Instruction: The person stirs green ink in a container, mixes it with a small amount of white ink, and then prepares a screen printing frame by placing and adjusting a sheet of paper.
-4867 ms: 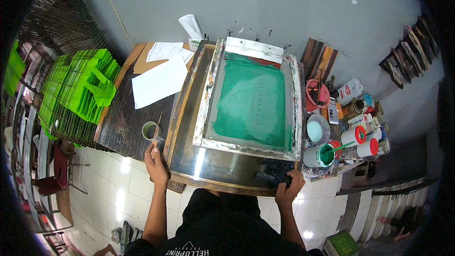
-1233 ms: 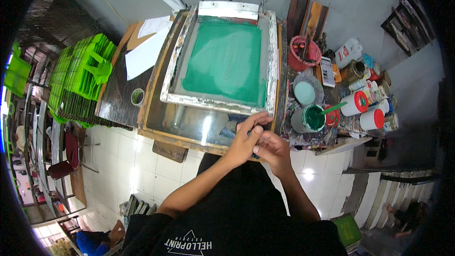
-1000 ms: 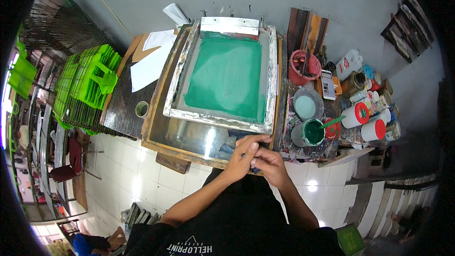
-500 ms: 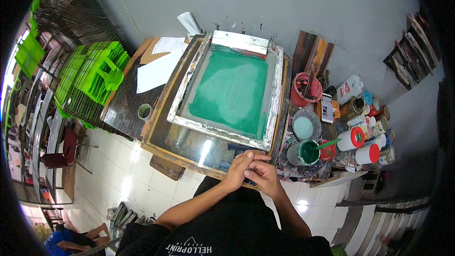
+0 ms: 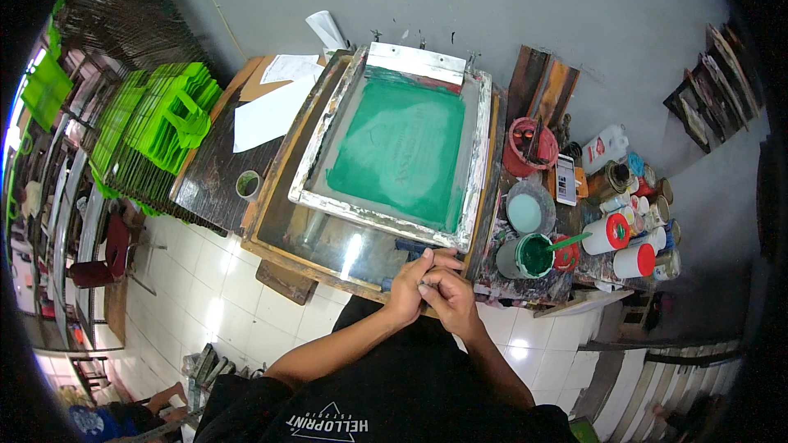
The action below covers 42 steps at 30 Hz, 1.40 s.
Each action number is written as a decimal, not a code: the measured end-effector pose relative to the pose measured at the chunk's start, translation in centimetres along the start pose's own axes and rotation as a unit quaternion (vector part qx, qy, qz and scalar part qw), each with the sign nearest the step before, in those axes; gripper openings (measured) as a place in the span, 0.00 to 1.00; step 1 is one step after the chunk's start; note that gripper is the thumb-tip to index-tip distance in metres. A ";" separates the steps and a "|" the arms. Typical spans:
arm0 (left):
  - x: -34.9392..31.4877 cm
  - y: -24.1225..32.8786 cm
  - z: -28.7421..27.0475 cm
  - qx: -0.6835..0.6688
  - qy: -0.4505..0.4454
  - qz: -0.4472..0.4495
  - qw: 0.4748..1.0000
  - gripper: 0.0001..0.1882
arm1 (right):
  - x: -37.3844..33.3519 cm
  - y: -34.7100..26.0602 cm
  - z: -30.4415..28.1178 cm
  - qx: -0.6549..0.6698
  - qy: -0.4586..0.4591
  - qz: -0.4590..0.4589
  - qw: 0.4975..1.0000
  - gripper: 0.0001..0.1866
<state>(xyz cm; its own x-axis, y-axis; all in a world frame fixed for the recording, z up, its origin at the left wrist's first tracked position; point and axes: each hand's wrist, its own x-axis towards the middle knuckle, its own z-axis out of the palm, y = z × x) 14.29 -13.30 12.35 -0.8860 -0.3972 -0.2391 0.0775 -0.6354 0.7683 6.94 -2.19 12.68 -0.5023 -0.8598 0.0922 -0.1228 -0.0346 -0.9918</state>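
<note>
Green across its middle, the screen [image 5: 398,152] in its paint-smeared white frame [image 5: 478,156] lies over the glass-topped table [image 5: 328,250]. Just below its near right corner, the left hand [image 5: 408,289] and right hand [image 5: 451,294] touch, fingers bent together; whether they hold anything, I cannot tell. Dark cloth [image 5: 410,244] lies beside them, and a tub of green paint [image 5: 535,256] stands to their right

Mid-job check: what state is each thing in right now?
Left grip: touching right grip
Right grip: against left grip, palm hidden
Frame: paint-smeared
Mesh: mostly green
Pail: open, green inside
Stick: leaning in pail
Bowl: open, pale liquid inside
Cup: upright, open
Red bucket: upright, open
Phone: lit
Front jar: red lid on
</note>
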 end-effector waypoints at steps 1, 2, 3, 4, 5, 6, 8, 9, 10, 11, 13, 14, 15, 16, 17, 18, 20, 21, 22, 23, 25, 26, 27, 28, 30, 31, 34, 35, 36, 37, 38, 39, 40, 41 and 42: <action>0.1 0.0 -0.2 -0.014 -0.001 -0.004 1.000 0.32 | 0.2 -0.6 0.0 -0.011 -0.005 0.006 1.000 0.06; 0.1 0.0 -0.4 -0.018 -0.005 -0.006 1.000 0.32 | 0.3 -0.9 0.0 -0.021 -0.010 0.013 1.000 0.06; 0.0 0.0 -0.5 -0.023 -0.009 -0.009 1.000 0.32 | 0.2 -0.8 0.1 -0.018 -0.012 0.002 1.000 0.06; 0.1 0.2 -0.6 -0.028 -0.013 -0.010 0.999 0.32 | 0.3 -0.4 0.1 -0.016 -0.015 -0.009 1.000 0.06; 0.1 0.2 -0.6 -0.029 -0.014 -0.015 0.999 0.33 | 0.3 -0.2 0.1 -0.013 -0.018 -0.020 1.000 0.06; 0.0 0.2 -0.7 -0.029 -0.015 -0.020 0.999 0.33 | 0.4 0.0 0.1 -0.016 -0.024 -0.028 0.999 0.06; 0.0 0.0 -0.9 -0.028 -0.021 -0.021 0.999 0.33 | 0.5 0.1 0.0 -0.021 -0.038 -0.041 0.998 0.06; 0.1 -0.1 -1.0 -0.024 -0.027 -0.017 0.999 0.33 | 0.5 0.1 0.0 -0.010 -0.047 -0.030 0.998 0.06; 0.0 -0.1 -1.1 -0.020 -0.033 -0.013 0.999 0.34 | 0.4 -0.2 -0.1 0.002 -0.056 -0.018 0.998 0.05; 0.1 0.0 -1.1 -0.001 -0.031 -0.008 0.999 0.34 | 0.4 -0.4 -0.2 0.014 -0.064 -0.006 0.998 0.05; 0.4 0.5 -1.0 0.040 -0.029 0.005 0.999 0.34 | 0.1 0.4 -0.4 0.032 -0.063 0.004 0.998 0.05; 0.4 0.9 -1.1 0.070 -0.042 0.011 0.997 0.33 | 0.0 0.6 -0.5 0.040 -0.062 0.008 0.997 0.05; 0.2 1.5 -1.3 0.100 -0.055 0.017 0.993 0.31 | -0.3 0.7 -0.8 0.024 -0.056 0.007 0.998 0.05; -0.1 2.0 -1.6 0.131 -0.068 0.021 0.989 0.30 | -0.5 0.1 -0.9 0.010 -0.049 0.006 0.999 0.05; -0.6 2.6 -1.9 0.155 -0.067 0.041 0.985 0.29 | -0.7 -0.2 -1.1 -0.005 -0.041 0.005 0.999 0.05; -1.4 3.1 -2.3 0.179 -0.064 0.060 0.980 0.29 | -0.7 -0.1 -1.4 -0.041 -0.017 -0.031 0.999 0.06; -2.8 4.0 -3.4 0.209 -0.048 0.096 0.972 0.24 | -1.4 -0.9 -2.1 -0.083 0.041 0.029 0.995 0.05; -3.4 4.3 -4.4 0.212 -0.022 0.083 0.973 0.23 | -1.9 -1.0 -2.5 -0.104 0.067 0.060 0.990 0.05; -4.1 4.5 -5.5 0.217 -0.002 0.065 0.974 0.21 | -2.7 0.6 -3.2 -0.115 0.109 0.069 0.985 0.06; -4.9 4.8 -6.6 0.222 0.020 0.046 0.974 0.20 | -3.0 0.4 -3.3 -0.124 0.131 0.086 0.980 0.07; -6.4 6.1 -8.2 0.219 0.076 0.031 0.972 0.17 | -3.2 0.8 -3.1 -0.167 0.197 0.089 0.962 0.08; -6.8 6.6 -8.8 0.217 0.100 0.042 0.970 0.16 | -2.8 0.1 -2.7 -0.165 0.196 0.116 0.960 0.10; -7.3 6.6 -9.9 0.211 0.121 0.052 0.969 0.15 | -3.0 0.4 -2.3 -0.218 0.187 0.073 0.955 0.10; -7.4 7.1 -10.6 0.209 0.139 0.048 0.967 0.15 | -2.6 1.1 -2.3 -0.271 0.180 0.018 0.945 0.10; -7.7 8.0 -11.4 0.232 0.164 0.045 0.958 0.14 | -2.9 1.5 -1.7 -0.315 0.159 -0.005 0.936 0.17; -7.9 8.6 -11.5 0.255 0.174 0.049 0.950 0.14 | -2.4 0.8 -1.0 -0.340 0.156 -0.015 0.927 0.21; -7.9 9.1 -11.8 0.283 0.202 0.048 0.936 0.14 | -1.6 -1.0 1.6 -0.414 0.133 -0.020 0.900 0.32; -7.8 9.2 -11.9 0.287 0.210 0.046 0.934 0.14 | -1.5 -0.9 2.2 -0.441 0.118 -0.010 0.889 0.35; -7.8 8.7 -12.5 0.281 0.194 0.057 0.938 0.15 | -1.4 -0.9 2.5 -0.469 0.102 0.000 0.877 0.38; -7.8 8.4 -12.5 0.228 0.196 0.044 0.953 0.17 | -1.2 -0.2 2.7 -0.480 0.103 -0.007 0.871 0.39; -7.5 8.1 -12.0 0.176 0.193 0.031 0.965 0.18 | -0.9 0.8 2.8 -0.493 0.107 -0.013 0.863 0.39; -7.3 7.8 -11.7 0.123 0.190 0.018 0.974 0.20 | -0.8 1.5 2.8 -0.505 0.112 -0.019 0.856 0.39; -6.6 7.5 -11.5 0.099 0.149 0.015 0.984 0.26 | -0.2 1.4 2.6 -0.510 0.132 -0.037 0.849 0.36; -6.1 7.3 -11.3 0.080 0.149 0.018 0.985 0.27 | 0.1 1.7 2.4 -0.495 0.128 -0.037 0.859 0.35; -5.5 7.2 -10.9 0.060 0.148 0.021 0.987 0.28 | 0.4 2.3 2.2 -0.479 0.125 -0.037 0.868 0.34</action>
<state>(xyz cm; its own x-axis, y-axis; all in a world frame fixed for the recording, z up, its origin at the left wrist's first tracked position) 24.67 -22.93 12.72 -0.7096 -0.6086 -0.3550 0.0403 -0.5380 0.8420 8.35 -3.80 10.28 -0.6182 -0.7319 0.2867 -0.7578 0.4580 -0.4648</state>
